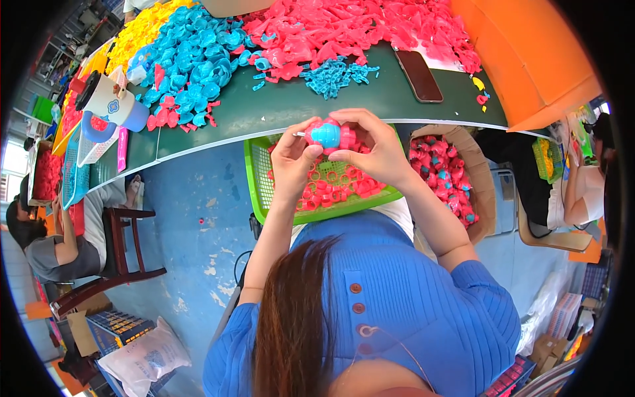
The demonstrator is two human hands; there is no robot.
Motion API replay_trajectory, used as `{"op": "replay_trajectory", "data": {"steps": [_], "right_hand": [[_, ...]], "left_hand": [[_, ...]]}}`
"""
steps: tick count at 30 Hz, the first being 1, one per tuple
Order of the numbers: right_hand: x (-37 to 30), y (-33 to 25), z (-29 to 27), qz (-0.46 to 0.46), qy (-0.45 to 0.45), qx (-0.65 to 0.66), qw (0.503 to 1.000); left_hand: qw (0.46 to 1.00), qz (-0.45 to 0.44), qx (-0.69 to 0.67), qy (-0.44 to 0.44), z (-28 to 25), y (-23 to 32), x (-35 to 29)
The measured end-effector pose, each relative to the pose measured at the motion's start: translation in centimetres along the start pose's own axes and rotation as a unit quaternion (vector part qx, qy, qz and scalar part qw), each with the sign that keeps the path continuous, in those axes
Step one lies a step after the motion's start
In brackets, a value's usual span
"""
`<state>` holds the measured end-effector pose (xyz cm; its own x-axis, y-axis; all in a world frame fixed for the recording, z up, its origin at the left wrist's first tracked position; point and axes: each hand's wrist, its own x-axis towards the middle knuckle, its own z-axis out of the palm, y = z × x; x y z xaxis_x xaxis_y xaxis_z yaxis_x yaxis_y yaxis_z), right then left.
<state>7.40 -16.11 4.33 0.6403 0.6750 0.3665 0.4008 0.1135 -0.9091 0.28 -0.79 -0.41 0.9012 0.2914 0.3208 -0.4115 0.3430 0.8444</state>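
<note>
Between my two hands is a small rounded pink-and-blue plastic toy (326, 135), held just off the table's near edge. A thin metal tip sticks out at its left end. My left hand (293, 159) grips the left side with thumb and fingers. From the right, my right hand (376, 147) closes around the other end, its thumb below and its fingers above. Directly beneath, a green plastic basket (256, 182) sits at my lap, with many pink ring-shaped parts (327, 192) inside.
Piles of pink parts (317, 33), blue parts (198, 56) and yellow parts (142, 30) cover the green table (264, 109). A phone (419, 76), a white-and-blue mug (109, 102) and an orange box (529, 59) are there too. A carton (486, 175) of pink-and-blue toys stands right. Other people sit at both sides.
</note>
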Motion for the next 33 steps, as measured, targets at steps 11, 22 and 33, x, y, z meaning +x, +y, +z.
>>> {"op": "replay_trajectory", "data": {"steps": [11, 22, 33], "right_hand": [[-0.9, 0.5, -0.8, 0.057, 0.017, 0.084, 0.995], [-2.9, 11.3, 2.3, 0.02, -0.305, -0.453, 0.837], [-0.6, 5.3, -1.5, 0.102, -0.084, -0.165, 0.977]], "left_hand": [[0.993, -0.049, 0.103, -0.031, 0.7, 1.6, 0.1], [0.986, -0.047, 0.148, 0.062, -1.4, 0.7, 0.8], [0.981, -0.074, 0.178, 0.017, -0.8, 0.3, 0.4]]}}
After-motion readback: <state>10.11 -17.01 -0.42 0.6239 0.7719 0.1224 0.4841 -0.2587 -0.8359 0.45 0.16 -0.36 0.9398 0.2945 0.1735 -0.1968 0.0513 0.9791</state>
